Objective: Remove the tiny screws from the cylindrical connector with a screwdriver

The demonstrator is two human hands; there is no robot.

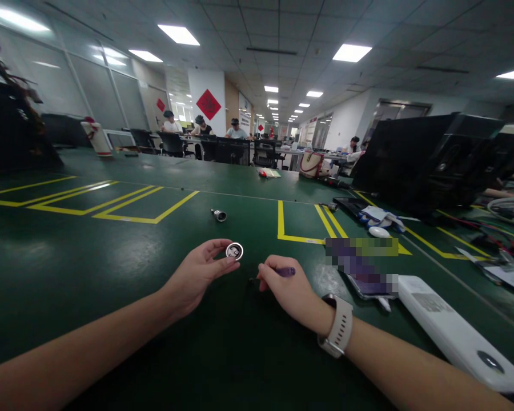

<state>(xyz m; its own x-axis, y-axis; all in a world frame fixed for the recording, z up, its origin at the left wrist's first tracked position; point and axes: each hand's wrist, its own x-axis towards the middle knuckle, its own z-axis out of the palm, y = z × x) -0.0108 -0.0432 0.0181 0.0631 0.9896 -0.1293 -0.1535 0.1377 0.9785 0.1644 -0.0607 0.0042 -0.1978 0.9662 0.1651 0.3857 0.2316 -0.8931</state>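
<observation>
Between the thumb and fingers of my left hand (197, 274) is a round metal connector piece (234, 251). Its bright ring faces me, with small light and dark parts inside. My right hand (289, 291) is closed around a slim screwdriver with a purple handle (286, 272). A short dark tip shows left of the fingers, below and right of the connector piece, apart from it. Most of the screwdriver is hidden in the grip. Farther back on the table lies a silver cylindrical metal shell (219, 215), touched by neither hand.
The green table (124, 268) carries yellow tape outlines. To the right lie a phone (368, 285), a white power bank (454, 325) and a white mouse-like object (379, 232). Black equipment (424, 165) stands at the right. A white bottle (97, 138) is at the far left.
</observation>
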